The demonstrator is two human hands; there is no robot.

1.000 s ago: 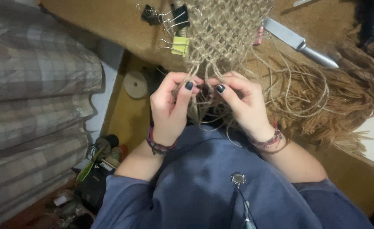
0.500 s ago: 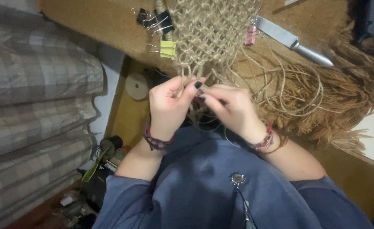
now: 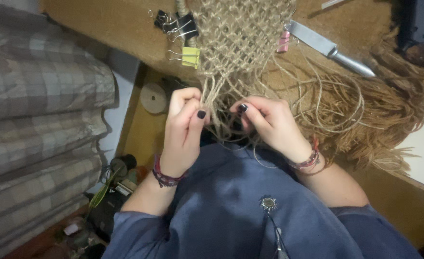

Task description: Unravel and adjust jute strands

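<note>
- Far left: folded plaid fabric [image 3: 39, 110], grey and brown, stacked in layers beside the cork-coloured board [image 3: 106, 29].
- Lower left, on the floor: dark clutter and a green strip, too blurred to name; no readable package or label anywhere there.
- Near the board's lower edge: a small round spool [image 3: 153, 98] lying flat, pale and unmarked.
- Top centre-left: black binder clips [image 3: 176, 23] and one yellow binder clip [image 3: 189, 56] gripping the left edge of the knotted jute mesh [image 3: 241, 33].
- Left hand [image 3: 183, 129] pinched shut on jute strands [image 3: 212, 103] hanging from the mesh's lower edge, thumb pressed against forefinger.
- Right hand [image 3: 269, 124] close alongside, fingertips closed on neighbouring strands; hands nearly touching, just below the mesh.
- Judged best for this knot: keep both strands taut, level with the last row, and draw down evenly so the mesh openings stay the same size.
- Worth keeping the loose tails out of the working pair to avoid tangles.
- Right of the mesh: a pink clip [image 3: 283, 41] on its edge, then a knife [image 3: 329, 48] with bare blade and silver handle lying diagonally.
- Further right: a heap of loose jute cord [image 3: 365, 110] spread over the board.
- Top right corner: a dark tool, only partly visible.
</note>
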